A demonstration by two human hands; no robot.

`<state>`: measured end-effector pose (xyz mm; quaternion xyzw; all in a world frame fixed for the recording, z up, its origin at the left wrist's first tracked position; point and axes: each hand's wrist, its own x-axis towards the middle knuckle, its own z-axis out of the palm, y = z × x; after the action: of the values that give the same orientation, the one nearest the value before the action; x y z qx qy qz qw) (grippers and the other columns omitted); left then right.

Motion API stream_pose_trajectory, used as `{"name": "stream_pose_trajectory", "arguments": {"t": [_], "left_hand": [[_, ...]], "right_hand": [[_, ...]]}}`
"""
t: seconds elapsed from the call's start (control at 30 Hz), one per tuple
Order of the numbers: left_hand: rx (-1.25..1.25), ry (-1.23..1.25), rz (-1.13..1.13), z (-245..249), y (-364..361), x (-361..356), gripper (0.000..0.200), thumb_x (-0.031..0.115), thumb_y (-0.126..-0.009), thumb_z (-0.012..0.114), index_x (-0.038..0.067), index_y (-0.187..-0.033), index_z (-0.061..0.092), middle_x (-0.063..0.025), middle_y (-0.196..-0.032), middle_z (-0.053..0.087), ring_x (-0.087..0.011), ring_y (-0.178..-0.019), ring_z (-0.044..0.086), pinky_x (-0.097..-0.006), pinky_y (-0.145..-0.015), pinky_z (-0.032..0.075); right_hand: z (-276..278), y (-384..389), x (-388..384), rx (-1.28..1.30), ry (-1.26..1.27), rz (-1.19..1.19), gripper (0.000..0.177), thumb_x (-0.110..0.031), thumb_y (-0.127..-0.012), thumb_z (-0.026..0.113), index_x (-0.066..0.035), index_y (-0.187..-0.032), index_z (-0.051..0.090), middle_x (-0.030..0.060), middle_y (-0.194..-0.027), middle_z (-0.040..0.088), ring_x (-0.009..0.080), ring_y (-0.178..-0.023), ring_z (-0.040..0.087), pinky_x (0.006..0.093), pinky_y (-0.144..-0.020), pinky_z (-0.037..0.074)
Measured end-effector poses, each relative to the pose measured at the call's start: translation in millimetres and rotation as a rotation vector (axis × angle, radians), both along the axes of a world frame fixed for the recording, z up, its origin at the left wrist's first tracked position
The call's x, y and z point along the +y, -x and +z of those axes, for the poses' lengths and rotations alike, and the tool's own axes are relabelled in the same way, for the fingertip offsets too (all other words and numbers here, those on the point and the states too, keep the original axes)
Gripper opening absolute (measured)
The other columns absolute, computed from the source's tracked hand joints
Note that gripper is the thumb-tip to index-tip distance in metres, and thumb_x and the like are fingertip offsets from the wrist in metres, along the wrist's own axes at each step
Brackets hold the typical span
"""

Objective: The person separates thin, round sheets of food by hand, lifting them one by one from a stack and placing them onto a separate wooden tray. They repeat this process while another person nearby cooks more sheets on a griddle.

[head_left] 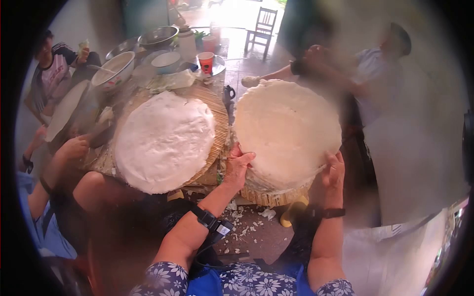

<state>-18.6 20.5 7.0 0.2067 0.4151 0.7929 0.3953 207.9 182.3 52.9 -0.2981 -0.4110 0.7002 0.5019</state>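
Observation:
In front of me is a large round cream-coloured dough sheet (289,133), lying over a round slatted mat (269,198) whose edge shows below. My left hand (238,168) is closed on the sheet's lower left edge, thumb pointing right along the rim. At the lower right edge, my right hand (334,173) grips the rim, its fingers partly hidden. To the left, a second, whiter dough sheet (165,140) covers most of another slatted mat (220,123). Neither of my hands touches that one.
Bowls (114,71), a red cup (206,62) and a plastic bag (173,80) stand at the table's back. A co-worker's hand (74,148) is at the left; another person (375,74) stands right. White scraps (247,227) litter the floor. A chair (261,32) stands far back.

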Motion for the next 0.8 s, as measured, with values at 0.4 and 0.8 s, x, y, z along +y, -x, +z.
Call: {"name": "stream_pose_trajectory", "arguments": {"t": [0.4, 0.8], "left_hand": [[0.048, -0.101, 0.213, 82.5, 42.5, -142.6, 0.046, 0.002, -0.079, 0.055, 0.007, -0.123, 0.044, -0.0059, -0.106, 0.059, -0.0157, -0.095, 0.059, -0.0312, -0.08, 0.05], [-0.131, 0.03, 0.433, 86.8, 79.0, -258.6, 0.013, 0.01, -0.081, 0.058, 0.001, -0.091, 0.059, -0.0101, -0.08, 0.065, -0.0172, -0.066, 0.064, -0.0299, -0.06, 0.054]], "right_hand": [[44.5, 94.1, -66.0, 0.078, -0.132, 0.348, 0.029, 0.001, -0.085, 0.049, 0.0, -0.114, 0.052, 0.0089, -0.11, 0.06, 0.0192, -0.101, 0.059, 0.0318, -0.088, 0.048], [64.1, 271.2, -103.5, -0.056, -0.098, 0.775, 0.028, -0.004, -0.081, 0.059, 0.001, -0.109, 0.055, 0.0074, -0.095, 0.064, 0.0148, -0.079, 0.062, 0.0274, -0.074, 0.051]]}}
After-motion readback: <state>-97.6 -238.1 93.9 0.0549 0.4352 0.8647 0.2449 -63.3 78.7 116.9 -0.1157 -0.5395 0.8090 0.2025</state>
